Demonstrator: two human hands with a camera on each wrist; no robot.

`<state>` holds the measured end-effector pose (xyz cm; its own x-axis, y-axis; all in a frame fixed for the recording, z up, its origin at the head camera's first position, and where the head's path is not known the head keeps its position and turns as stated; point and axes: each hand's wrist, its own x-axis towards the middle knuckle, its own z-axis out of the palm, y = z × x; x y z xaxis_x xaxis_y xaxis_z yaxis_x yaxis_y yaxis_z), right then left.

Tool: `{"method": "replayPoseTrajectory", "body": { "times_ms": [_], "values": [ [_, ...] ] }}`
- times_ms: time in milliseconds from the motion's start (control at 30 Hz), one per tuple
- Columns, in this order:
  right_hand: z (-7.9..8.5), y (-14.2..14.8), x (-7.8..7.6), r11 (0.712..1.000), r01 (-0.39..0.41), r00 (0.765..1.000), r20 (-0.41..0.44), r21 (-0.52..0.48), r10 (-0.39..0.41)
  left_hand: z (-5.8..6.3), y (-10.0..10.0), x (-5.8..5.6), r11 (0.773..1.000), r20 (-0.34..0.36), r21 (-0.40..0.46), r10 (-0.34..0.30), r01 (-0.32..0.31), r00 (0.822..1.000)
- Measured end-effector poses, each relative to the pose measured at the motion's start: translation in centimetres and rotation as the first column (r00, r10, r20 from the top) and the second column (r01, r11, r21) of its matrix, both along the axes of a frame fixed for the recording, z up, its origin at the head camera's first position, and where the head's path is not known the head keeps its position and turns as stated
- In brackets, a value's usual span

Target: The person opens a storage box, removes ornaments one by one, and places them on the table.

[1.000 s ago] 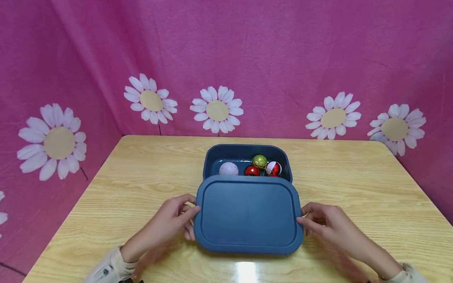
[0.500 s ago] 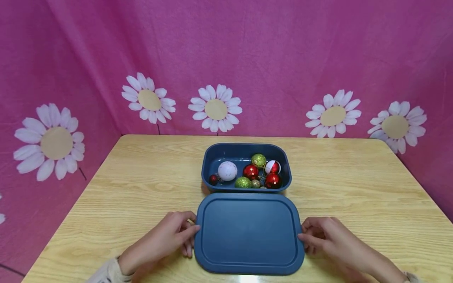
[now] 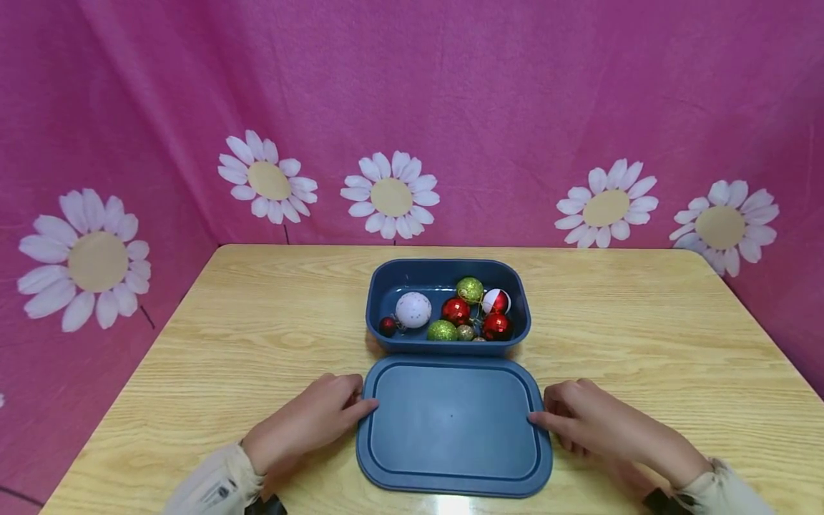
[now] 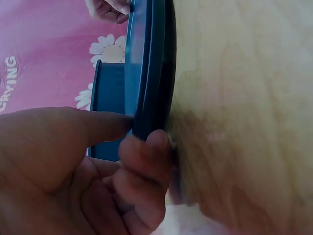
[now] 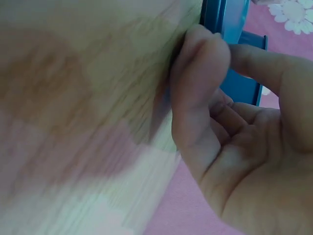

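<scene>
A blue rectangular lid (image 3: pixel 450 422) with rounded corners lies flat, close over the table, right in front of a matching blue box (image 3: pixel 447 348). My left hand (image 3: pixel 315 417) pinches the lid's left edge, thumb on top and curled fingers at the underside, as the left wrist view shows. On the opposite edge, my right hand (image 3: pixel 595 422) grips in the same way. Inside the uncovered box are several Christmas balls: a large white ball (image 3: pixel 413 310), a red ball (image 3: pixel 455 311), a green glitter ball (image 3: pixel 442 330) and a red-and-white ball (image 3: pixel 496 302) among them.
The light wooden table (image 3: pixel 277 315) carries the box and lid. Behind and beside it hangs a pink cloth (image 3: pixel 489 107) printed with white daisies, close along the table's back edge. Pale sleeves (image 3: pixel 215 483) cover my forearms.
Both hands have brought the lid toward me and down, away from the box's front, so the balls there show. Over the last half second, the thumbs have shifted further onto the lid.
</scene>
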<state>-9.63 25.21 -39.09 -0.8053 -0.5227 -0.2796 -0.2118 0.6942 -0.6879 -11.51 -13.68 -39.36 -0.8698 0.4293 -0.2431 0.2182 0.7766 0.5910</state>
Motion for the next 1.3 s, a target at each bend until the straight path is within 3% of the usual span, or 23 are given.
{"method": "replayPoseTrajectory", "body": {
  "times_ms": [267, 500, 633, 800, 1033, 1133, 1300],
  "values": [
    [-0.1, -0.2, -0.7, 0.999, -0.024, 1.000, -0.011, 0.029, 0.024, 0.2, 0.8, 0.0, 0.993, -0.011, -0.112, 0.027, -0.028, 1.000],
    [0.4, 0.3, -1.3, 0.998, -0.004, 0.992, -0.126, 0.068, 0.013, 0.2, 0.4, -0.6, 0.998, -0.030, -0.058, -0.014, 0.013, 0.999],
    [1.6, 0.4, -1.9, 0.994, 0.047, 0.965, -0.261, 0.095, -0.020, 1.0, -0.7, -1.8, 0.999, -0.052, 0.011, -0.050, 0.051, 0.997],
    [3.8, 0.1, -3.0, 0.987, 0.105, 0.902, -0.430, 0.120, -0.043, 2.5, -2.5, -4.0, 0.989, -0.058, 0.134, -0.062, 0.069, 0.996],
    [5.9, -1.3, -5.3, 0.982, 0.135, 0.800, -0.599, 0.129, -0.031, 3.6, -3.3, -6.5, 0.964, -0.141, 0.267, 0.029, 0.010, 0.990],
    [6.1, -2.1, -6.3, 0.982, 0.140, 0.786, -0.617, 0.127, -0.033, 3.6, -3.4, -7.3, 0.942, -0.154, 0.335, 0.068, -0.012, 0.986],
    [6.1, -2.6, -7.5, 0.975, 0.157, 0.814, -0.579, 0.156, -0.038, 3.4, -2.4, -7.9, 0.900, -0.115, 0.435, 0.092, -0.033, 0.989]
  ]
}}
